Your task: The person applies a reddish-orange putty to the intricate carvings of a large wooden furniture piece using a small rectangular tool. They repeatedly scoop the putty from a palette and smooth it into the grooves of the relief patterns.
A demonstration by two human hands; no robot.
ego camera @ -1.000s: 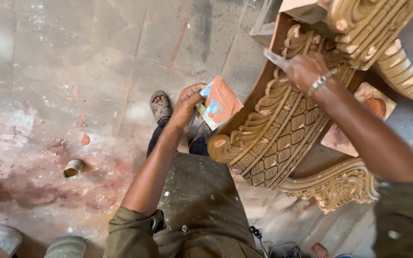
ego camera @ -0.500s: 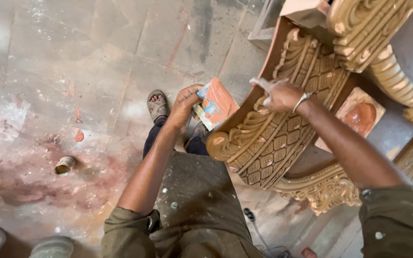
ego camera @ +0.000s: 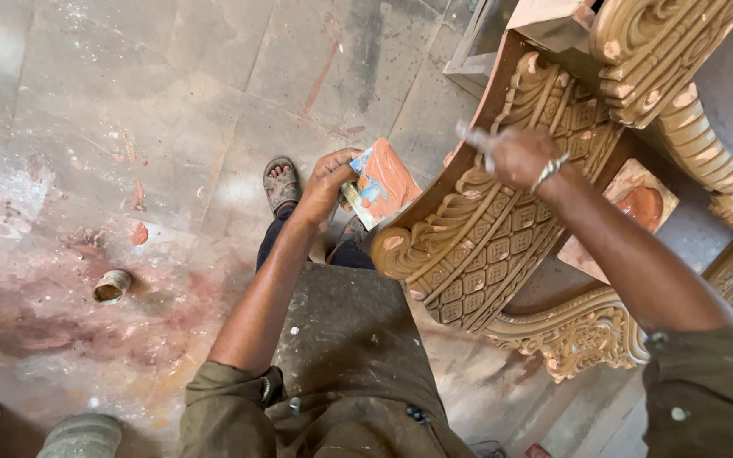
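- Orange-smeared flat card [ego camera: 381, 181], blue and pale at one edge, sits in your left hand [ego camera: 326, 182], pinched by thumb and fingers at its lower left edge; it stands tilted, long axis running up and to the right, touching the scrolled end of the carved piece.
- Carved wooden furniture part [ego camera: 485, 254], tan with a lattice panel, lies just right of the card, slanting from lower left to upper right.
- Your right hand [ego camera: 515, 157] rests on the carving's upper rim, closed round a pale thin tool [ego camera: 472, 136] whose tip points up-left; what kind of tool, can't tell.
- Card lies down-left of that grip; left hand is the nearer.
- Sandalled foot [ego camera: 282, 182] just left of it; small tin [ego camera: 112, 287] well apart on the stained floor [ego camera: 129, 102].
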